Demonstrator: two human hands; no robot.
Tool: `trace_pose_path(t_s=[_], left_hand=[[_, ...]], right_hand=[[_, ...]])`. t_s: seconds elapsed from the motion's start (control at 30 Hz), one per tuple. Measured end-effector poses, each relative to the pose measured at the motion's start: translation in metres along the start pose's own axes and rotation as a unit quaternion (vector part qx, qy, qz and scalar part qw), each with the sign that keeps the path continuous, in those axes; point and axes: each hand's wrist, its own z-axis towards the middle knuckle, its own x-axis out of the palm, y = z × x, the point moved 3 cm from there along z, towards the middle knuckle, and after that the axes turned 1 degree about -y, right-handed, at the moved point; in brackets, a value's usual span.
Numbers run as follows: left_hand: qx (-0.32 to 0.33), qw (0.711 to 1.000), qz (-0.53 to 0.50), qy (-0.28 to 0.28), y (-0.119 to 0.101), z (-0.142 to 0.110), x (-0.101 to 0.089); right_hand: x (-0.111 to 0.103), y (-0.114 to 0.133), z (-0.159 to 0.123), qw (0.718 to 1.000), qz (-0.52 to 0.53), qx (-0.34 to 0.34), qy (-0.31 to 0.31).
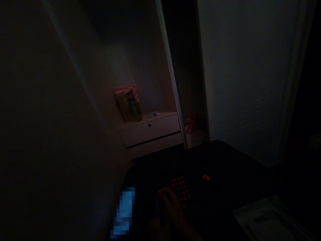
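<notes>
The scene is very dark and my hands show only dimly at the bottom centre. My right hand (173, 205) has its fingers curled and closed. Close beside it on the left, my left hand (158, 226) also looks closed. Whatever is between them is too dark to make out. Just past my right hand, a patch of small glowing red dots (180, 188) lies in rows on a dark surface (213, 157). A small reddish-orange piece (206, 177) lies farther right on that surface.
A pale, blurred-out bright panel (124, 212) is at the lower left. A pale tray-like thing (271, 217) lies lower right. Behind stands a drawer unit (152, 132) with a red-and-white bag (126, 91), a green bottle-like item (135, 108) and a small beaded item (154, 114) on top.
</notes>
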Motion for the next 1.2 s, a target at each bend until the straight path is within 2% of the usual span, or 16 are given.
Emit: trace_pose_path(t_s=[0.37, 0.87, 1.2], left_hand=[[-0.010, 1.000, -0.007, 0.011, 0.010, 0.003, 0.006], [-0.001, 0.999, -0.034, 0.018, 0.008, 0.002, 0.004], [0.008, 0.999, -0.044, 0.019, 0.011, 0.001, 0.008]], right_hand=[[-0.002, -0.001, -0.001, 1.000, -0.018, 0.005, 0.001], [-0.001, 0.007, -0.004, 1.000, -0.012, 0.010, 0.013], [-0.002, -0.001, -0.002, 1.000, -0.011, 0.001, 0.013]])
